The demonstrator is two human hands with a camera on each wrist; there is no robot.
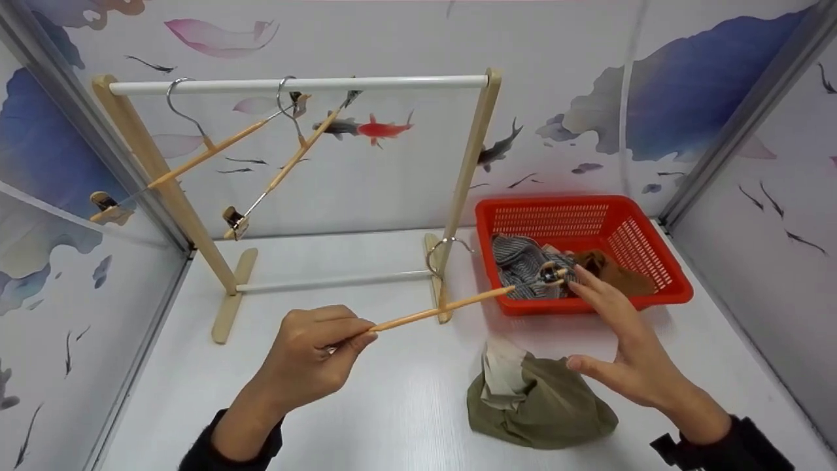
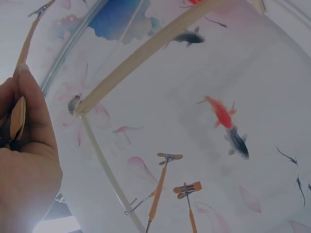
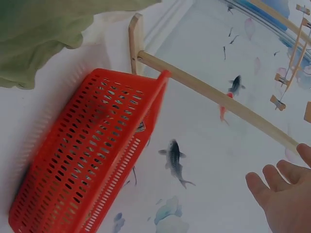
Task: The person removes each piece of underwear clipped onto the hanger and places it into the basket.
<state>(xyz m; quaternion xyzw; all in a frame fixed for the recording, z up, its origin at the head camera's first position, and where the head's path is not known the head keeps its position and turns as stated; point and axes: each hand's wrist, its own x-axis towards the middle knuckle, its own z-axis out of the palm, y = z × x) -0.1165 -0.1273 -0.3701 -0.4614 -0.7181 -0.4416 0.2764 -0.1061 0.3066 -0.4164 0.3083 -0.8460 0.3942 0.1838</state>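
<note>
My left hand (image 1: 320, 353) grips one end of a wooden clip hanger (image 1: 444, 309), its hook pointing up. In the left wrist view, a wooden clip (image 2: 18, 116) shows within that hand. At the hanger's far end, the other clip (image 1: 551, 273) is just beside the fingertips of my right hand (image 1: 631, 347); I cannot tell whether they touch. The right fingers are extended, the thumb spread apart, in the right wrist view too. Below the hanger, an olive-green cloth with a pale part (image 1: 556, 405) lies bunched on the table.
A red plastic basket (image 1: 582, 222) at the back right holds a grey striped garment (image 1: 520, 258) and a brown one (image 1: 624, 278). On the left stands a wooden rack with a white rail (image 1: 405, 83), two clip hangers (image 1: 216, 150) hanging from it. Printed panels enclose the table.
</note>
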